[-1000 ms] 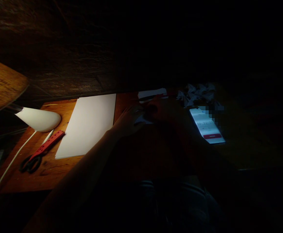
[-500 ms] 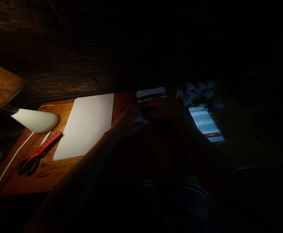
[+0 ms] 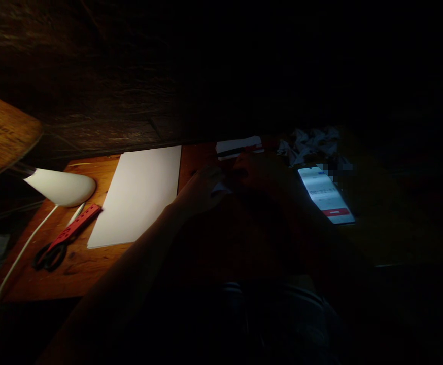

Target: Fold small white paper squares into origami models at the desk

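In deep shadow at the middle of the wooden table, my left hand [image 3: 205, 186] has its fingers bent onto a small piece of white paper [image 3: 222, 188]. Only a pale corner of that paper shows between the hands. Close by on the right, my right hand [image 3: 247, 166] has curled fingers, and darkness hides what lies under them. Just beyond the hands is a small stack of white paper pieces [image 3: 244, 142], with a dark and red slim object [image 3: 240, 150] lying across it.
Large white sheets [image 3: 141, 192] lie left of my left forearm. Farther left are scissors with a red blade cover [image 3: 72, 230] and a lamp [image 3: 63, 187] with its cord [image 3: 23, 253]. A lit phone [image 3: 326, 195] and crumpled or folded white papers [image 3: 308, 144] are on the right.
The view has shifted slightly, so the table things sit a little farther right. My right hand has come slightly lower and flatter beside the left.
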Motion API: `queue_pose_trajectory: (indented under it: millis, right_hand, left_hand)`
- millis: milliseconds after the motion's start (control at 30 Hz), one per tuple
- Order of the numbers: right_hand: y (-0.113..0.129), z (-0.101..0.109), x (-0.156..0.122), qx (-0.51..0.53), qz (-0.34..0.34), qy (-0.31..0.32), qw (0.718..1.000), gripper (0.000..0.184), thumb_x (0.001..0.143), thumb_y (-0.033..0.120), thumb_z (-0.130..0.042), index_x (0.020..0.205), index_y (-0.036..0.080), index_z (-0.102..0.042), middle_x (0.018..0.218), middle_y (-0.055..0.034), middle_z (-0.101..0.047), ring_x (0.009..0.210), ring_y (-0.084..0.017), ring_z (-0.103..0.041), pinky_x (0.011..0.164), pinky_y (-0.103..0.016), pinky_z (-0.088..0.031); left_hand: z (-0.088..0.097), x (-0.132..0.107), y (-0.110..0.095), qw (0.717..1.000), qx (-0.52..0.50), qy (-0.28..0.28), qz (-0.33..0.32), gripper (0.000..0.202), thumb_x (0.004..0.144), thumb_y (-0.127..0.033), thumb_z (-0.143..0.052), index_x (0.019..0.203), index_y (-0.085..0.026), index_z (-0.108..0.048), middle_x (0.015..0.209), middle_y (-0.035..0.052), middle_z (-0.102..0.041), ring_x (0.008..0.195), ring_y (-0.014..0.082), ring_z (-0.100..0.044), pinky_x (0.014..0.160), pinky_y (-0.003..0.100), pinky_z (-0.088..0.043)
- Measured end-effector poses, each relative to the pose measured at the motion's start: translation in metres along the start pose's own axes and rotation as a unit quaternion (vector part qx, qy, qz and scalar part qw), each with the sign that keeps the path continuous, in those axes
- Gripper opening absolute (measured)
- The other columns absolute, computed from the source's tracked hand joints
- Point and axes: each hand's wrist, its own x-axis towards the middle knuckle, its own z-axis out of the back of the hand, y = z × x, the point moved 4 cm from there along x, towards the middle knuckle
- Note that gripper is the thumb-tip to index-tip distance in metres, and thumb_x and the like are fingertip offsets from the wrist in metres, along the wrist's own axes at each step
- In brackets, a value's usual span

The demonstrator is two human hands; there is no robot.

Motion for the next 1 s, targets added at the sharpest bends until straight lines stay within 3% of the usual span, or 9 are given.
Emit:
queue_pose_trajectory:
  millis: [400, 600, 800, 1000]
  right_hand:
    - [-0.006, -0.004, 0.002, 0.018, -0.101, -0.030, 0.994, 0.032, 0.097, 0.025, -0.056, 0.109, 0.019, -0.085, 0.113, -0.0133, -0.081, 0.099, -0.028, -0.073, 0.084, -0.036, -0.052]
    - [-0.007, 0.000, 0.000, 0.022, -0.139, -0.041, 0.989, 0.030, 0.092, 0.023, -0.060, 0.105, 0.019, -0.087, 0.108, -0.0142, -0.082, 0.096, -0.030, -0.075, 0.085, -0.039, -0.056]
    - [-0.008, 0.001, -0.001, 0.023, -0.163, -0.041, 0.986, 0.028, 0.091, 0.025, -0.063, 0.103, 0.021, -0.088, 0.108, -0.0141, -0.083, 0.098, -0.032, -0.077, 0.087, -0.042, -0.058]
    - [-0.009, 0.005, -0.003, 0.008, -0.192, -0.054, 0.980, 0.030, 0.091, 0.025, -0.061, 0.104, 0.017, -0.086, 0.107, -0.0176, -0.083, 0.098, -0.033, -0.078, 0.085, -0.041, -0.059]
  left_hand:
    - [0.001, 0.002, 0.002, 1.000, -0.011, -0.002, 0.024, 0.035, 0.089, -0.020, -0.068, 0.124, -0.019, -0.070, 0.131, 0.0123, -0.071, 0.125, 0.0313, -0.065, 0.109, 0.051, -0.055]
    - [0.014, 0.002, 0.011, 0.994, 0.027, -0.021, 0.100, 0.020, 0.096, -0.023, -0.058, 0.103, -0.021, -0.076, 0.111, 0.0091, -0.078, 0.109, 0.0287, -0.070, 0.097, 0.046, -0.058]
    - [0.031, -0.004, 0.022, 0.977, 0.119, -0.074, 0.162, 0.021, 0.093, -0.028, -0.058, 0.082, -0.025, -0.076, 0.089, 0.0059, -0.079, 0.096, 0.0296, -0.069, 0.099, 0.053, -0.050]
    - [0.033, -0.007, 0.026, 0.963, 0.143, -0.081, 0.211, 0.023, 0.094, -0.030, -0.057, 0.078, -0.025, -0.073, 0.089, 0.0078, -0.079, 0.100, 0.0327, -0.068, 0.103, 0.059, -0.043]
